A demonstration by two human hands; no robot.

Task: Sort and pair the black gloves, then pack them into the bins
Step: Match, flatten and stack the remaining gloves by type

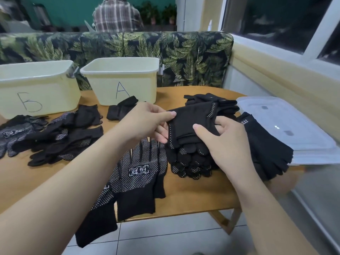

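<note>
**Glove bundle lies across both hands, bin A up and to the left**

Here we work over the round wooden table (193, 196), with the two pale yellow plastic bins beyond it, one marked B (36, 89) and one marked A (121, 83). Our thin black dotted-palm gloves (193, 122) are held above the stacked pile, long axis running from upper right down toward us. Our left hand (147, 122) pinches the upper edge between thumb and fingers; our right hand (226, 142) curls around the lower right side. We judge bin A lies nearer our left hand.
</note>
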